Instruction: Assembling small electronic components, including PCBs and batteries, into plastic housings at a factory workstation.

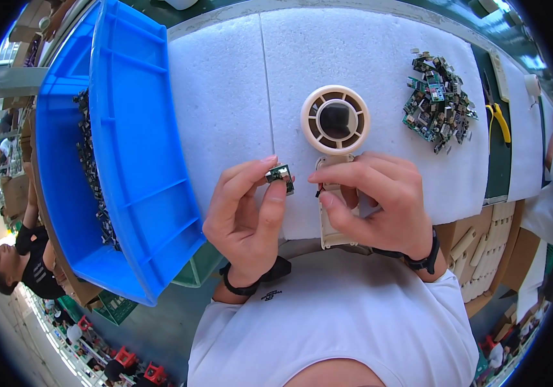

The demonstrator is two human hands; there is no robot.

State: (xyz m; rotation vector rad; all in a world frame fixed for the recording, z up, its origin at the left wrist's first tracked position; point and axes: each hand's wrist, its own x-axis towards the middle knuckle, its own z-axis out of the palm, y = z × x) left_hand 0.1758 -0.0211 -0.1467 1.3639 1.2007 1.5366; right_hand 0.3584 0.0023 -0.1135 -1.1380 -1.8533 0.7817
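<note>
Leftmost, a blue plastic crate [136, 122] stands at the left edge of the bench [499, 177], with many small circuit boards [92, 168] inside. Next, over the near edge of a white foam sheet [225, 84] covering the bench, the left hand [245, 216] has its grip closed, thumb and fingers pinching one small green circuit board [279, 173]. Just right of that, a round cream fan head [335, 120] lies face up, its pale handle shell [329, 231] extending to the near edge. The right hand [389, 197] is over this shell, thumb and forefinger close together near a tiny dark piece [320, 189]; whether that grip holds it, I cannot tell. Toward the far right corner is a heap of circuit boards [436, 100], then yellow-handled pliers [501, 122] near the right edge.
</note>
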